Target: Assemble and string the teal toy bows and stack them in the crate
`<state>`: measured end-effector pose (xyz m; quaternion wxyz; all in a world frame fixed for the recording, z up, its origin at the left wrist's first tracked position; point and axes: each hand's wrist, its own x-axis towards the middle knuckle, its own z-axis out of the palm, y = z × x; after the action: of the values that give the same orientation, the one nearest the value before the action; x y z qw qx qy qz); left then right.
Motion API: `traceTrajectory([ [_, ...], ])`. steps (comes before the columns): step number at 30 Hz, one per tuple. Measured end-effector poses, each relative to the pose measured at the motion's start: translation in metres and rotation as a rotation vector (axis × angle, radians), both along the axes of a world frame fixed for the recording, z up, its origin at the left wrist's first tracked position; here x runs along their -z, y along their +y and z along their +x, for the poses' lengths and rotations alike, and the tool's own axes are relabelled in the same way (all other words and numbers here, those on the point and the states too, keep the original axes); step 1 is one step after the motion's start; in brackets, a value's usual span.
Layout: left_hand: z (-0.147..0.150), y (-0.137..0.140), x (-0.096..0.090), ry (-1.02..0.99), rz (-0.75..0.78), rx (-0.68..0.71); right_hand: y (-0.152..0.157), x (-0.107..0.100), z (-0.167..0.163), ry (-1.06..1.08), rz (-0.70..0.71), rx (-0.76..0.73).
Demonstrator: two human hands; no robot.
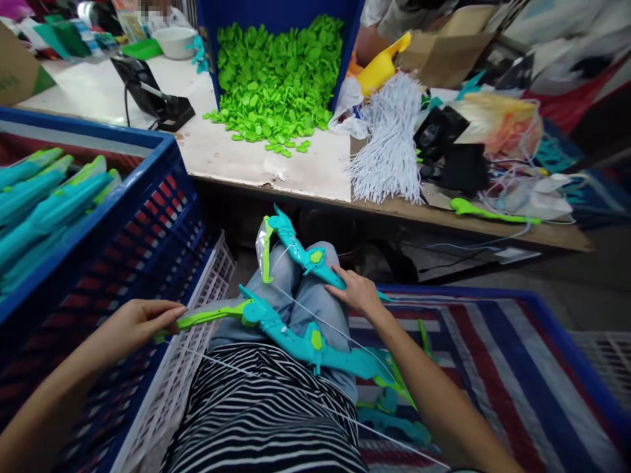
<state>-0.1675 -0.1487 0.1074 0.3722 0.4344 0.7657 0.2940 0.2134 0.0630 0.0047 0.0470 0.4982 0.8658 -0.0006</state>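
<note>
Two turquoise toy bows with lime-green ends and white strings lie across the lap. My left hand (155,318) is closed, pinching the green left end of the nearer toy bow (290,338). That bow's other green end reaches past the right thigh. My right hand (357,292) is closed on the turquoise right limb of the farther toy bow (296,249), over the knees. A clear plastic film (261,243) covers the green left tip of the farther bow. The white string (315,320) of that bow runs slack between the two.
At left a blue crate (167,171) holds several turquoise bows. At right, a crate lined with striped cloth (493,355) holds more bow pieces. On the table ahead are a blue bin (276,10) spilling green parts (280,79), a bundle of white strings (389,141) and a black stand (152,95).
</note>
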Motion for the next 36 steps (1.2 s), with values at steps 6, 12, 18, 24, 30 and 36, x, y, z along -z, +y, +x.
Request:
traceTrajectory([
  [6,0.009,0.049,-0.019,0.286,0.249,0.181,0.009,-0.033,0.011,-0.088,0.165,-0.15],
  [12,0.04,0.131,-0.043,0.582,0.624,0.563,0.006,-0.083,0.02,-0.101,0.435,-0.454],
  [18,0.056,0.184,-0.075,0.889,0.334,0.814,-0.004,-0.13,0.011,-0.02,0.759,-0.415],
  [24,0.042,0.169,-0.095,1.156,0.481,0.613,0.007,-0.171,0.041,0.018,0.665,-0.239],
  [30,0.031,0.166,-0.106,1.337,0.521,0.586,0.015,-0.181,0.041,0.041,0.672,-0.25],
  [36,0.017,0.17,-0.119,1.198,0.984,0.378,0.018,-0.195,0.03,0.025,0.769,-0.235],
])
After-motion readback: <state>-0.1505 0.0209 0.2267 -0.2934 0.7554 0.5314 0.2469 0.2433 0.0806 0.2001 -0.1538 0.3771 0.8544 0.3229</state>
